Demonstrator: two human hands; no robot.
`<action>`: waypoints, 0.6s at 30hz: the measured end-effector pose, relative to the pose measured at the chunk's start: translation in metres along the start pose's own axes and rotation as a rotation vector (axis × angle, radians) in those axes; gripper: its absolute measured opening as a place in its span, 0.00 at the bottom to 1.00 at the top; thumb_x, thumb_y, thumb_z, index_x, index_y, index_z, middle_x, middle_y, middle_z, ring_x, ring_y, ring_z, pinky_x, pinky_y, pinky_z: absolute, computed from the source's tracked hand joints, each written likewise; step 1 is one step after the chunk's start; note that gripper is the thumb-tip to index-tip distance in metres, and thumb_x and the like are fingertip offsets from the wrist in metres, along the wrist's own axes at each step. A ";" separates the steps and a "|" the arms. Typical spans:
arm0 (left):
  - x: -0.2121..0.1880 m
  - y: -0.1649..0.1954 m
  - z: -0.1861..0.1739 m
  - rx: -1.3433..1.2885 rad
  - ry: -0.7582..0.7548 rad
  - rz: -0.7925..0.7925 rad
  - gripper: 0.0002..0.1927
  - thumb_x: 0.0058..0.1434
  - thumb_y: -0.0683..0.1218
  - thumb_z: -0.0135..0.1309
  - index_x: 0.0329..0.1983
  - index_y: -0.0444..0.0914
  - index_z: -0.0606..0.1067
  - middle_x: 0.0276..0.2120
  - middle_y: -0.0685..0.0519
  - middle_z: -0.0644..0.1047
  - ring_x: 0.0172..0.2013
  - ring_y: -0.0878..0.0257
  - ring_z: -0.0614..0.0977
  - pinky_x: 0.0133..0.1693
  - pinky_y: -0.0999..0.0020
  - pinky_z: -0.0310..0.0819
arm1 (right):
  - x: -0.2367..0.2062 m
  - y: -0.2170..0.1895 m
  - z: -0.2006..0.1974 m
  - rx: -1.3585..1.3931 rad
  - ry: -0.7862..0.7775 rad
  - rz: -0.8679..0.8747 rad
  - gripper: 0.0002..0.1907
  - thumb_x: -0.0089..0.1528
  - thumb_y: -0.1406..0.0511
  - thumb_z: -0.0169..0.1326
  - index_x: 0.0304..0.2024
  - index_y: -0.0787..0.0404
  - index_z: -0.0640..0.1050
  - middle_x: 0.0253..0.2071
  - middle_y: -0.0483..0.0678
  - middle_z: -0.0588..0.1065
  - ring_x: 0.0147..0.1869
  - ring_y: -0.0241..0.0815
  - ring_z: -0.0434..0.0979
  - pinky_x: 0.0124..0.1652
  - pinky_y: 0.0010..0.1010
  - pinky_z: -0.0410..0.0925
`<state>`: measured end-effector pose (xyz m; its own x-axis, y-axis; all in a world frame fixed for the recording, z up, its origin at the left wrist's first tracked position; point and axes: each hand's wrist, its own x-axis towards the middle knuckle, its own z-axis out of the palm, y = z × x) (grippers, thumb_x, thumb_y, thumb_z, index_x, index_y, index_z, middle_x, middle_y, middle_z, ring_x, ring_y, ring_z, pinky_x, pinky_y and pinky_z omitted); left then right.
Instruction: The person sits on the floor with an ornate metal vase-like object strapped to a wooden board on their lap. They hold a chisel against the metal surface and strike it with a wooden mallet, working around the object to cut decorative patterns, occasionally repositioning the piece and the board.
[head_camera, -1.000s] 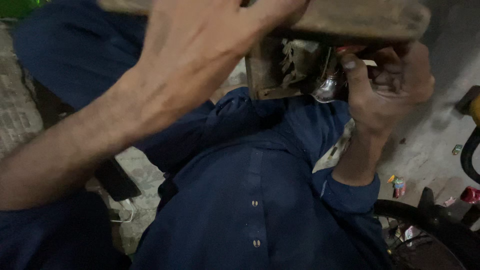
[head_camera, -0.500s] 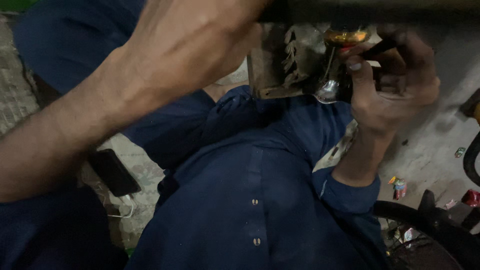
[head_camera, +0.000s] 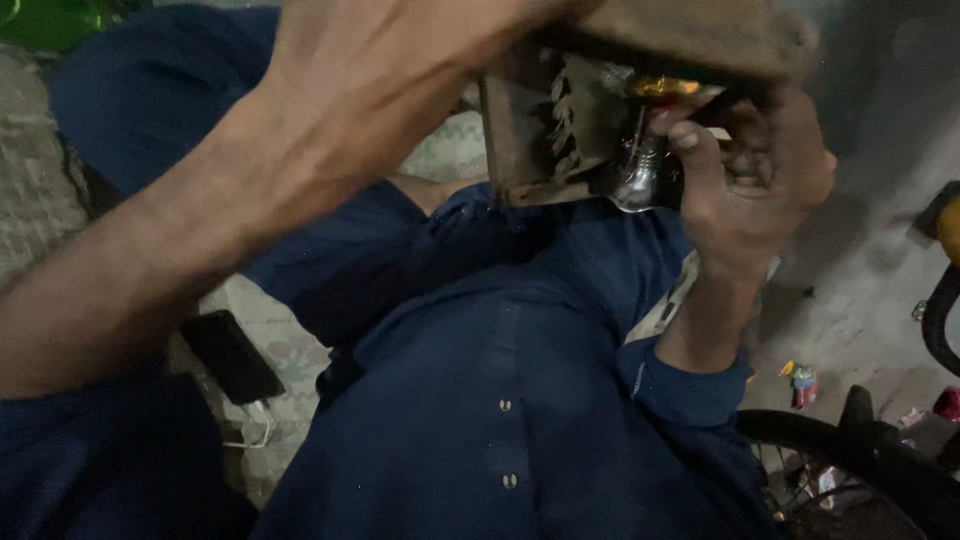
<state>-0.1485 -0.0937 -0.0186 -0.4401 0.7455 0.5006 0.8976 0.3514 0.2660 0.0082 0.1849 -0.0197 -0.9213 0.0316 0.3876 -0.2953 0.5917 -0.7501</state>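
The left hand (head_camera: 400, 70) reached across the upper middle of the frame, its fingers closed over the top edge of a grimy brown block-like part (head_camera: 640, 90), though the fingertips ran out of view at the frame's top. The right hand (head_camera: 745, 190) sat at the upper right, wrapped around the underside of the same part, with the thumb (head_camera: 690, 150) pressed up against it. A shiny silver metal piece (head_camera: 640, 180) hung at the lower edge of the part, touching the right hand's thumb side; whether the hand gripped it or only rested against it could not be told. Just above it a small bright yellow spot (head_camera: 660, 88) showed inside the part's open face, beside ragged, dirty inner ribs (head_camera: 565, 120).

The part was held up in the air at the upper centre to upper right of the frame, over the person's lap. Below it the dark blue buttoned garment (head_camera: 480, 400) filled the middle and lower frame. A black phone (head_camera: 232, 355) lay at the lower left on a pale patterned mat (head_camera: 290, 350), with a white cable (head_camera: 255, 435) just beside it. At the lower right a black wheel with spokes (head_camera: 830, 470) rested on the grey floor (head_camera: 860, 320), near small coloured scraps (head_camera: 802, 385).
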 end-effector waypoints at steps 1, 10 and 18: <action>0.002 -0.002 0.000 0.012 0.029 0.024 0.14 0.71 0.35 0.57 0.58 0.39 0.77 0.35 0.52 0.82 0.31 0.64 0.83 0.27 0.73 0.76 | 0.000 0.000 -0.001 0.018 0.004 0.010 0.14 0.77 0.80 0.56 0.64 0.71 0.70 0.47 0.61 0.81 0.48 0.45 0.86 0.47 0.28 0.81; 0.017 0.004 -0.006 0.001 -0.191 -0.106 0.11 0.75 0.40 0.59 0.58 0.43 0.77 0.33 0.53 0.81 0.27 0.61 0.82 0.28 0.66 0.77 | -0.010 0.011 0.001 0.044 0.147 0.095 0.18 0.78 0.70 0.60 0.66 0.69 0.69 0.49 0.58 0.80 0.49 0.42 0.87 0.42 0.26 0.80; 0.021 0.012 -0.017 0.048 -0.037 0.075 0.16 0.72 0.38 0.59 0.61 0.42 0.74 0.39 0.50 0.82 0.31 0.60 0.83 0.29 0.68 0.77 | -0.019 0.025 -0.002 0.187 0.135 0.102 0.16 0.78 0.72 0.61 0.64 0.68 0.70 0.48 0.57 0.81 0.48 0.45 0.85 0.47 0.29 0.81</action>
<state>-0.1470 -0.0833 0.0093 -0.3709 0.7908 0.4868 0.9286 0.3196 0.1883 0.0187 0.2005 -0.0443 -0.9102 0.1979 0.3637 -0.2560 0.4215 -0.8700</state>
